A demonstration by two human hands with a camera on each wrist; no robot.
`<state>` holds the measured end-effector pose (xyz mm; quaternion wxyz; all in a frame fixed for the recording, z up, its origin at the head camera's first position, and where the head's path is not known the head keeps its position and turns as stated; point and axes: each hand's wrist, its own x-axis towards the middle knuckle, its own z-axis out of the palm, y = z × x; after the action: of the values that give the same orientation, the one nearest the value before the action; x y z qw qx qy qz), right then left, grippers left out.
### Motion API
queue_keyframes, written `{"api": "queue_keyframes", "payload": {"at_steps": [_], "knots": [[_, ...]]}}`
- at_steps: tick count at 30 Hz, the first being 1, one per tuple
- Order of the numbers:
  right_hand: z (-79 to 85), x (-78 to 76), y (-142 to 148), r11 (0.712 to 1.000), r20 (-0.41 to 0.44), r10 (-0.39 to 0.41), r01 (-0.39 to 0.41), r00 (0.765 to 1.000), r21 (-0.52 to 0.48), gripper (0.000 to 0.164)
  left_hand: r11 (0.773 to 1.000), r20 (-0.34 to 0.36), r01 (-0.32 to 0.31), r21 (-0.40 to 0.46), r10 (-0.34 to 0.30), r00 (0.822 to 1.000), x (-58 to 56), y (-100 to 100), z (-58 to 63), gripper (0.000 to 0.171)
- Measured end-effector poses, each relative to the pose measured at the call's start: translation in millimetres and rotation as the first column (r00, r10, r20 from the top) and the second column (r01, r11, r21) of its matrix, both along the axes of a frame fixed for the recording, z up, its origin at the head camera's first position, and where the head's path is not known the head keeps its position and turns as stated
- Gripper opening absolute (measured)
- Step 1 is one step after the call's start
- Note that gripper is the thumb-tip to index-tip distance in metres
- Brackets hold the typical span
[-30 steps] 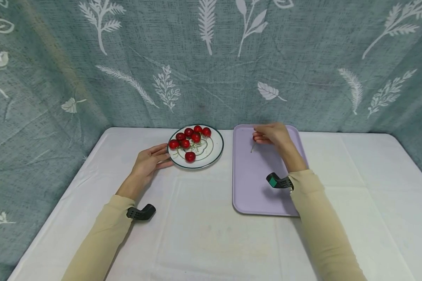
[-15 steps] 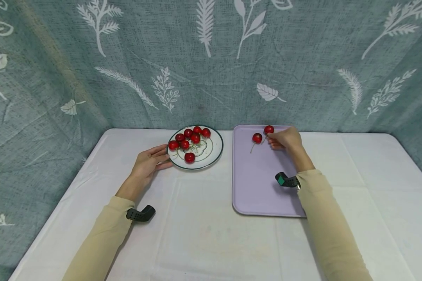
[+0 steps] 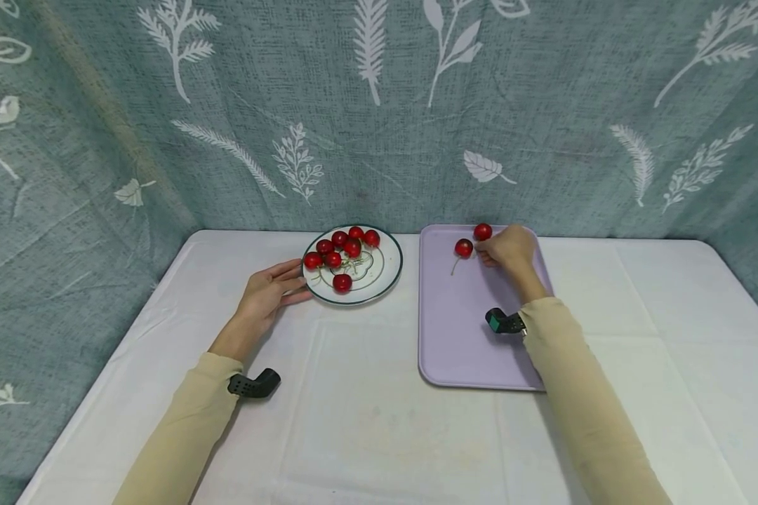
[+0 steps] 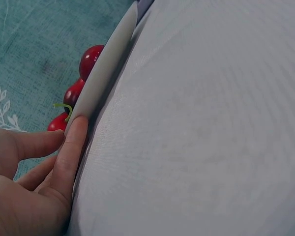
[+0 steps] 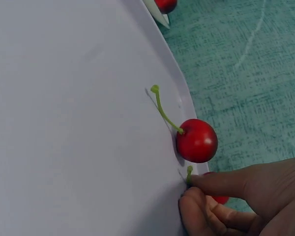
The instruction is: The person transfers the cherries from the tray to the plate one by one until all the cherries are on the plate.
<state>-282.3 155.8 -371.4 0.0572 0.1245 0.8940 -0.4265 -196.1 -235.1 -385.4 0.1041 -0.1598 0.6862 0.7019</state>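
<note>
A white plate (image 3: 379,284) with a dark green rim holds several red cherries (image 3: 342,283) with green stems. My left hand (image 3: 267,293) holds its left edge; in the left wrist view, the rim lies between the thumb and a finger. Two cherries lie near the far edge of a lilac tray (image 3: 448,337). The left one (image 3: 464,247) has its stem pointing toward the near side. My right hand (image 3: 510,249) is beside the farther cherry (image 3: 483,232). In the right wrist view, its thumb and forefinger pinch that cherry's stem (image 5: 189,172), while the fingers hide part of the fruit.
A white cloth (image 3: 379,435) covers the table under the plate and tray. Behind the table hangs a green curtain (image 3: 391,161) with white leaf prints, close to the far edges of the plate and tray. Each wrist wears a black camera mount (image 3: 254,384).
My right hand moved right from the left tray cherry, uncovering both tray cherries, then shifted slightly back left. The left hand and plate have stayed put.
</note>
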Motion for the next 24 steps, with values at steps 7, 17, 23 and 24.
{"api": "queue_keyframes", "payload": {"at_steps": [7, 17, 23, 24], "knots": [[0.6, -2.0, 0.5, 1.000, 0.000, 0.008, -0.008, 1.000, 0.009, 0.029, 1.000, -0.004, 0.005, -0.001, -0.005, 1.000, -1.0, -0.2, 1.1, 0.056], [1.1, -3.7, 7.2, 0.989, 0.051, 0.013, -0.005, 0.999, -0.150, 0.028, 1.000, -0.001, 0.003, -0.018, -0.003, 1.000, -0.6, 0.6, 1.3, 0.055], [9.1, 1.9, 11.1, 0.913, 0.107, 0.006, 0.038, 0.994, -0.405, 0.035, 1.000, -0.011, 0.006, -0.017, -0.007, 1.000, -0.4, -1.1, -0.2, 0.055], [10.3, 2.6, 11.9, 0.898, 0.109, 0.006, 0.043, 0.994, -0.438, 0.037, 1.000, -0.011, 0.006, -0.015, -0.007, 1.000, -0.2, -1.2, -0.4, 0.056]]}}
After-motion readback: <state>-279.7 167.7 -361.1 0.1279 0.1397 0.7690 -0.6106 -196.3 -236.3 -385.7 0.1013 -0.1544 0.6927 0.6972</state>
